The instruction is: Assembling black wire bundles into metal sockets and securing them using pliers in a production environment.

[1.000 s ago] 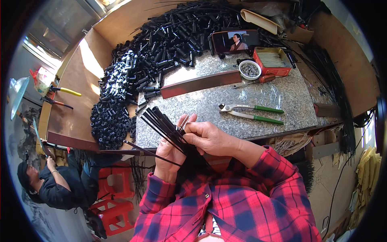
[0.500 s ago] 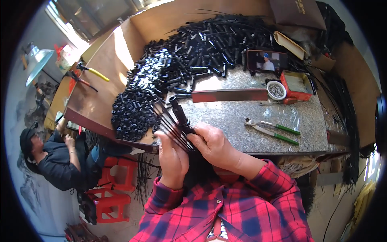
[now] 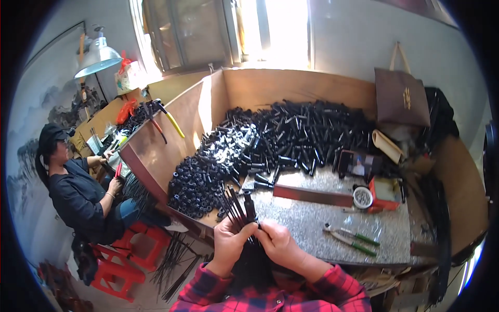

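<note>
Head view: clutching thin black rods (image 3: 237, 211) in left hand (image 3: 231, 243), pinching black tube (image 3: 250, 209) near its lower end with right hand (image 3: 283, 242), near front-left corner of stone slab (image 3: 306, 236). Can't tell exact fingertip contacts. Should handle light: probably stiff, slick tube, springy rods apt to splay. Best held low, bunched together.

Small assembly workshop; black tubular parts (image 3: 325, 124) heaped on boarded-in tabletop (image 3: 306, 226); green-handled pincers (image 3: 367, 239); hand tools (image 3: 173, 124) on partition (image 3: 148, 158); co-worker (image 3: 77, 195) alongside
</note>
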### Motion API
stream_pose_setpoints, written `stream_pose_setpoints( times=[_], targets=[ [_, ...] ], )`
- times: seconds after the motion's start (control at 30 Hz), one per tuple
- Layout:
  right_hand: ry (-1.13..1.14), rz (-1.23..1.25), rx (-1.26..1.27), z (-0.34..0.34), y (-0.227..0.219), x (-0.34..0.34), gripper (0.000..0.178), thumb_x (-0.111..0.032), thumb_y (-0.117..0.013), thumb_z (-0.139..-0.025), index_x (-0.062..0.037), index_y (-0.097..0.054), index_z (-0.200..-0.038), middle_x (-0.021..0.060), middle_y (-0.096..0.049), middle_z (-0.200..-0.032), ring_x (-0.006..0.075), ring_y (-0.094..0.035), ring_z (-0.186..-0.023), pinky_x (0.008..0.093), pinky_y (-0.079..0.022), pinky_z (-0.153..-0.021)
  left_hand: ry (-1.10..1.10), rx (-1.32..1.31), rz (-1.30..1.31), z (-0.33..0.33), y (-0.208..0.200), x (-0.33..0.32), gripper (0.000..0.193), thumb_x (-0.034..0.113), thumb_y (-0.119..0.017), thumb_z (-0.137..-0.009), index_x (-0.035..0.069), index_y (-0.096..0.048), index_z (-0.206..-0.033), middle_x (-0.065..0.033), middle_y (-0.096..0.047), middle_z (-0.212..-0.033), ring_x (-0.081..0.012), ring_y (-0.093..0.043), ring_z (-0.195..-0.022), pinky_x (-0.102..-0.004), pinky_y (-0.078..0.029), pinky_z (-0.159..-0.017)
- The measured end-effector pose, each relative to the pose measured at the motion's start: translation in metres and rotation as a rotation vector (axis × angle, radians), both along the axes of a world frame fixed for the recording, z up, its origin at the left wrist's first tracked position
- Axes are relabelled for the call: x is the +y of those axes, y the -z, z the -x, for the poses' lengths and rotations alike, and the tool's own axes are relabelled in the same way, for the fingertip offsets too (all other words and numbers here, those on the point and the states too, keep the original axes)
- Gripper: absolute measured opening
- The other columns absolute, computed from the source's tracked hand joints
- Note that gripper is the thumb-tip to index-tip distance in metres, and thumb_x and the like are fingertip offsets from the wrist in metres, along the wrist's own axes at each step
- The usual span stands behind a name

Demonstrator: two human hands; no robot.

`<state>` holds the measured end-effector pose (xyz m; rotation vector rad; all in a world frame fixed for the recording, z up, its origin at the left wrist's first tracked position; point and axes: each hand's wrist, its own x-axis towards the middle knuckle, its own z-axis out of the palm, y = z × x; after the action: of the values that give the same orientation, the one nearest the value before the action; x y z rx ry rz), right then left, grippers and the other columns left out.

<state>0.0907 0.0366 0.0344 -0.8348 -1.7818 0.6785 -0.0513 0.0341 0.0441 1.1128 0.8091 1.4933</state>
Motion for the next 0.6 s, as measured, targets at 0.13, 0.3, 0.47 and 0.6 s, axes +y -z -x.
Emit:
stream_pose_setpoints(
  times=[0.13, 0.3, 0.47, 0.6],
  targets=[
    [-0.014, 0.0, -0.023, -0.001, -0.003, -0.006, 0.01, -0.006, -0.057, -0.087, 0.0025, -0.054, -0.082, 0.0186, -0.053, -0.073, 0.0357, -0.055, -0.067, 0.0391, -0.042, -0.058, -0.014, 0.014, -0.041, 0.0, -0.002, -0.003, 0.02, -0.004, -0.068, -0.078, 0.001, -0.063, -0.097, -0.0004, -0.065, -0.088, -0.008, -0.06, -0.079, -0.0244, -0.049, -0.074],
    [-0.016, -0.032, -0.015, 0.003, 0.001, -0.006, 0.011, -0.007, -0.058, -0.087, 0.0021, -0.055, -0.081, 0.0174, -0.053, -0.07, 0.0346, -0.055, -0.064, 0.0384, -0.042, -0.056, 0.061, -0.049, -0.02, 0.011, 0.004, -0.002, 0.022, -0.003, -0.07, -0.078, 0.0, -0.061, -0.098, -0.0018, -0.064, -0.09, -0.0076, -0.059, -0.08, -0.023, -0.049, -0.073],
    [-0.083, 0.15, -0.003, 0.0, 0.0, 0.006, 0.018, -0.013, -0.061, -0.086, 0.0002, -0.055, -0.077, 0.0166, -0.054, -0.064, 0.0281, -0.057, -0.057, 0.0362, -0.042, -0.053, -0.009, 0.064, -0.055, 0.017, 0.001, 0.005, 0.019, 0.001, -0.069, -0.08, 0.0, -0.062, -0.097, -0.0014, -0.064, -0.089, -0.0083, -0.059, -0.078, -0.0235, -0.049, -0.072],
    [-0.127, 0.418, 0.06, -0.003, -0.006, 0.011, 0.021, -0.017, -0.066, -0.084, 0.001, -0.058, -0.076, 0.0116, -0.058, -0.061, 0.0145, -0.058, -0.057, 0.0324, -0.044, -0.052, 0.053, 0.08, -0.019, 0.024, 0.002, 0.009, 0.019, 0.004, -0.068, -0.08, -0.001, -0.062, -0.096, -0.0022, -0.064, -0.087, -0.0097, -0.06, -0.077, -0.0239, -0.049, -0.072]
  ],
)
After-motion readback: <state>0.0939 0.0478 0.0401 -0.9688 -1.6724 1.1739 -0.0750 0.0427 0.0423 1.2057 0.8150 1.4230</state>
